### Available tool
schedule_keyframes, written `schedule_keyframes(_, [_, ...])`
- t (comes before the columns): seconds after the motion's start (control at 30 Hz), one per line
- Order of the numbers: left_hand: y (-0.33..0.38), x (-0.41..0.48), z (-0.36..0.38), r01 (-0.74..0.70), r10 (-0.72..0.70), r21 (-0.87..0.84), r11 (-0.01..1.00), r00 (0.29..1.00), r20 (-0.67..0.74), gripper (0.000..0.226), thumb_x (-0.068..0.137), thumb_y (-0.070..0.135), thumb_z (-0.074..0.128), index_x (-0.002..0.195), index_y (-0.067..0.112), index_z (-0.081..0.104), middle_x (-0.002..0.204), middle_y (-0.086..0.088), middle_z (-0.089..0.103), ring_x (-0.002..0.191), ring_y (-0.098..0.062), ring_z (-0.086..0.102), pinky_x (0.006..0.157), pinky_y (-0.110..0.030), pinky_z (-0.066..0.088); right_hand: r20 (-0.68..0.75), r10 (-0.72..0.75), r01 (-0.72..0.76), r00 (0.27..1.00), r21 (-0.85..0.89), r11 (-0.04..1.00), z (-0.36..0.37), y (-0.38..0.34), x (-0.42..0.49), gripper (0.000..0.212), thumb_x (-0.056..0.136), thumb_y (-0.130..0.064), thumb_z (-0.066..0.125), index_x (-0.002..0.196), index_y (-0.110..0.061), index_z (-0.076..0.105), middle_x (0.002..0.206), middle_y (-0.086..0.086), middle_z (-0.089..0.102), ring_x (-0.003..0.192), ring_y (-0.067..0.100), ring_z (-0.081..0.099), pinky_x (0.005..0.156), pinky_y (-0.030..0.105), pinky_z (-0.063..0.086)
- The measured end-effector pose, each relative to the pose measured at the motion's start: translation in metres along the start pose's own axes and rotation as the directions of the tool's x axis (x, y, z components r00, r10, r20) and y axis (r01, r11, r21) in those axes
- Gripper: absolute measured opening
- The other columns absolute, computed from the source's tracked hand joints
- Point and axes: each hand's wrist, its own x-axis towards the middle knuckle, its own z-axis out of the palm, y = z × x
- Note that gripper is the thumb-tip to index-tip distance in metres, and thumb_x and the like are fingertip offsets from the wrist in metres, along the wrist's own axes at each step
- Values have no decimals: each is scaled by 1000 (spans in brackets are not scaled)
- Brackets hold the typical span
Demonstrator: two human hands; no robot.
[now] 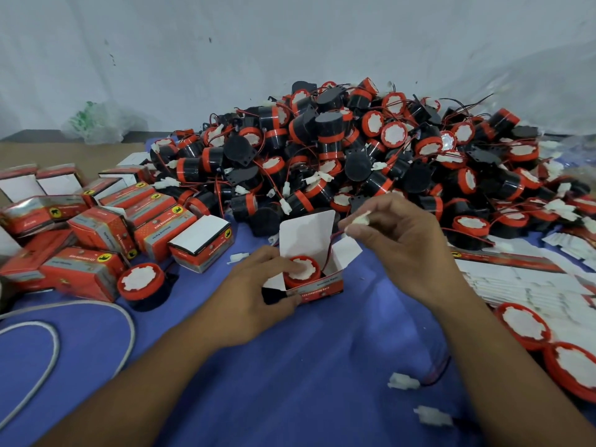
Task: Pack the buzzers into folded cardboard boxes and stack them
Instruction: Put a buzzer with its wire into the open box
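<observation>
So my left hand (254,285) grips the box (317,287), one finger pressing the buzzer (301,271) in; right hand (403,250) pinches the connector (361,218) just up-right of the box.

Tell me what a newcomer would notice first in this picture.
A big heap of red-and-black buzzers fills the back right. In front of it, the left hand grips an open cardboard box with a buzzer seated inside, while the right hand pinches a white connector above it. Packed boxes crowd the left side.
</observation>
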Motion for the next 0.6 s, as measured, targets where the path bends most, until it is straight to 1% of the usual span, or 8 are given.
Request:
schedule_keyframes(0.07, [-1, 0, 0, -12, 12, 5, 1000, 1000, 2, 42, 84, 16, 78, 124, 19, 65, 122, 8, 57, 113, -3, 56, 96, -21, 46, 121, -12, 2, 993, 81, 997, 4, 0, -3, 13, 91, -5, 65, 103, -4, 65, 93, 8, 77, 93, 24, 73, 83, 30, 58])
schedule_keyframes(0.13, [-1, 0, 0, -22, 22, 3, 1000, 1000, 9, 42, 84, 15, 78, 124, 19, 65, 125, 9, 56, 114, -4, 55, 97, -24, 46, 220, 19, -62, 975, 192, 979, 8, 0, -4, 16, 90, -10, 63, 104, -5, 67, 91, 11, 76, 87, 28, 73, 77, 31, 58])
schedule_keyframes(0.2, [-1, 0, 0, -47, 47, 5, 999, 999, 21, 42, 84, 14, 78, 123, 20, 66, 127, 7, 56, 116, -6, 56, 98, -26, 46, 235, 78, -132, 969, 225, 965, 12, 3, -4, 15, 90, -11, 63, 103, -6, 69, 89, 13, 76, 81, 33, 72, 73, 33, 59])
schedule_keyframes(0.23, [0, 0, 0, -60, 59, 2, 998, 998, 24, 42, 84, 14, 78, 123, 20, 66, 126, 6, 57, 116, -7, 56, 98, -28, 47, 197, 91, -124, 976, 161, 979, 14, 5, -3, 12, 91, -9, 64, 101, -7, 70, 88, 11, 75, 79, 32, 71, 72, 33, 60])
schedule_keyframes(0.3, [0, 0, 0, -66, 66, -13, 998, 998, 20, 42, 83, 13, 79, 123, 19, 67, 125, 3, 59, 115, -10, 58, 97, -32, 48, 120, 81, -71, 989, -83, 994, 18, 12, -4, 9, 94, -5, 65, 99, -9, 71, 85, 5, 74, 77, 20, 71, 73, 30, 60])
schedule_keyframes(0.4, [1, 0, 0, -56, 57, -31, 998, 998, 22, 43, 83, 12, 79, 123, 19, 67, 125, 0, 59, 116, -12, 58, 96, -35, 49, 87, -10, 48, 996, -436, 899, 23, 17, -6, 9, 93, -10, 69, 100, -12, 75, 92, -6, 71, 86, 7, 65, 77, 24, 53])
schedule_keyframes(0.5, [1, 1, 0, -58, 59, -45, 997, 998, 27, 42, 84, 13, 78, 124, 18, 67, 128, 2, 58, 119, -11, 56, 98, -34, 48, 91, -66, 109, 994, -635, 765, 24, 16, -3, 15, 94, -18, 69, 106, -14, 76, 100, -5, 70, 94, 12, 59, 84, 27, 48])
schedule_keyframes(0.6, [1, 0, 1, -79, 80, -39, 996, 996, 26, 41, 84, 13, 78, 123, 18, 67, 127, 2, 58, 119, -10, 56, 99, -33, 48, 152, -57, 151, 987, -733, 663, 25, 12, -1, 14, 94, -17, 65, 103, -12, 75, 94, 0, 66, 88, 19, 52, 80, 35, 46])
